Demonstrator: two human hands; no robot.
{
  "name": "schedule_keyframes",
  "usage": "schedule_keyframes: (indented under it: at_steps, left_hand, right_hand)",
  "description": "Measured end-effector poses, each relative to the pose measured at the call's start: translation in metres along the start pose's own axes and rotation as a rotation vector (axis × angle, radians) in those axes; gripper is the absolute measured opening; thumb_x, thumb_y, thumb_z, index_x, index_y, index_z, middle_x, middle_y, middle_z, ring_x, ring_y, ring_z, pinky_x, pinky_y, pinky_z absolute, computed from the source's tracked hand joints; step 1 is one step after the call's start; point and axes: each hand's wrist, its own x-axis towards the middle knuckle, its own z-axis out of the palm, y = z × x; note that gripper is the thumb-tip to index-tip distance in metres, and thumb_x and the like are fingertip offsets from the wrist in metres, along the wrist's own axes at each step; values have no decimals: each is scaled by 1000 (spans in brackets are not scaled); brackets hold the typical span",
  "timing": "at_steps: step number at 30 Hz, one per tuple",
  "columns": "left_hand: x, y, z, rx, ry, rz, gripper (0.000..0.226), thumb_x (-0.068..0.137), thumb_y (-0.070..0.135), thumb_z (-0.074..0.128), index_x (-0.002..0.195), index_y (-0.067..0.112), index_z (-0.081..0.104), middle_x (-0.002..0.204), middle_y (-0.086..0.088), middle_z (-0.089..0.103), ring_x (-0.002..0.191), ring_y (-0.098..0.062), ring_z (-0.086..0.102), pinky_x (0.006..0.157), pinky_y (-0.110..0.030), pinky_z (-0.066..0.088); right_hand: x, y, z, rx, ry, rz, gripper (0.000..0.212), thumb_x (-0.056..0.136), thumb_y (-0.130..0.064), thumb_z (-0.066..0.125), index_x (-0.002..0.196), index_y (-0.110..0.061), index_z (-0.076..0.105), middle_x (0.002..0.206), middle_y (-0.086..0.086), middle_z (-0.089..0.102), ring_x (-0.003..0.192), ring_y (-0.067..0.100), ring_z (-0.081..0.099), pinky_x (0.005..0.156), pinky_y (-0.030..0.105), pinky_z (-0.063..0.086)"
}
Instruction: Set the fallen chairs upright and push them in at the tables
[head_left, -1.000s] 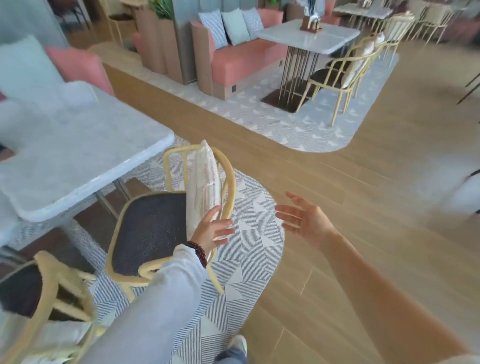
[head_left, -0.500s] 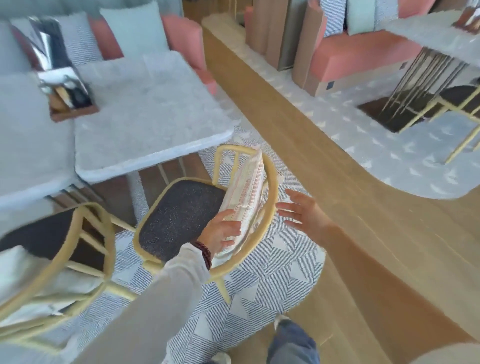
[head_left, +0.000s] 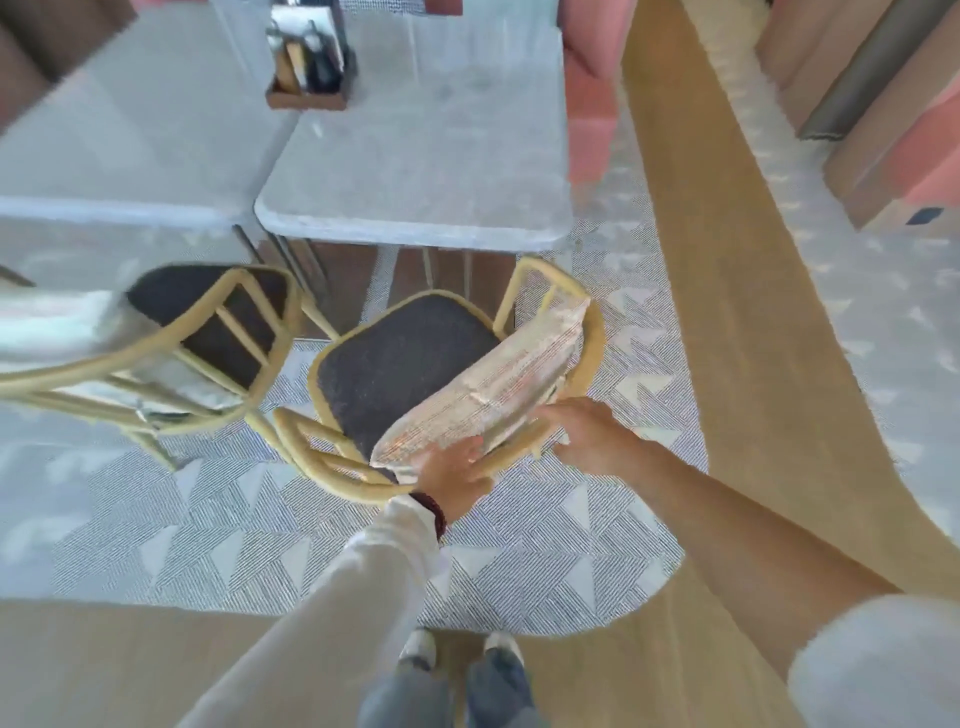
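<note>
Since the earlier frame, right hand (head_left: 589, 434) has closed onto the curved cream rail of the upright dark-seated chair (head_left: 405, 364), left hand (head_left: 454, 470) gripping beside the striped cushion (head_left: 493, 387), seat just short of the grey marble-topped table (head_left: 415, 156) on the patterned rug (head_left: 519, 545).

Your left hand (head_left: 451, 470) rests on the curved back rail of the chair (head_left: 405, 364), touching the striped cushion (head_left: 488, 392) leaning against it. Your right hand (head_left: 584, 434) meets the same rail just to the right, fingers curled at its edge. The chair stands upright on the patterned rug (head_left: 208, 525), its dark seat facing the table (head_left: 415, 171). A second chair (head_left: 208, 332) stands just left. A caddy (head_left: 306, 62) sits on the table.
</note>
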Motion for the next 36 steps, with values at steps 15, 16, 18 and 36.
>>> schedule_keyframes:
  at_steps: [15, 16, 18, 36]
  left_hand:
    - [24, -32, 26, 979, 53, 72, 68, 77, 8, 67, 135, 14, 32, 129, -5, 54, 119, -27, 52, 100, -39, 40]
    - [23, -35, 24, 985, 48, 83, 70, 76, 9, 69, 135, 13, 31, 129, -5, 54, 119, -27, 52, 100, -39, 40]
    - [20, -41, 18, 1011, 31, 105, 71, 75, 11, 71, 133, 13, 32, 128, -4, 54, 119, -27, 53, 100, -39, 41]
    - [77, -107, -150, 1320, 48, 64, 55, 87, 17, 61, 137, 23, 39, 138, 0, 51, 128, -24, 48, 107, -38, 38]
  right_hand:
    - [46, 30, 23, -575, 8, -165, 41, 93, -37, 56, 130, -20, 50, 135, -2, 54, 136, 20, 38, 117, 53, 11]
    - [45, 29, 25, -566, 17, -157, 39, 93, -37, 55, 129, -21, 50, 134, -3, 54, 136, 20, 38, 117, 52, 13]
    - [40, 25, 32, -544, 34, -147, 35, 93, -37, 55, 126, -23, 52, 131, -5, 56, 134, 20, 41, 116, 52, 15]
    - [69, -118, 79, -452, 162, 76, 55, 90, -11, 60, 140, -9, 37, 137, 11, 51, 132, 31, 42, 110, 62, 27]
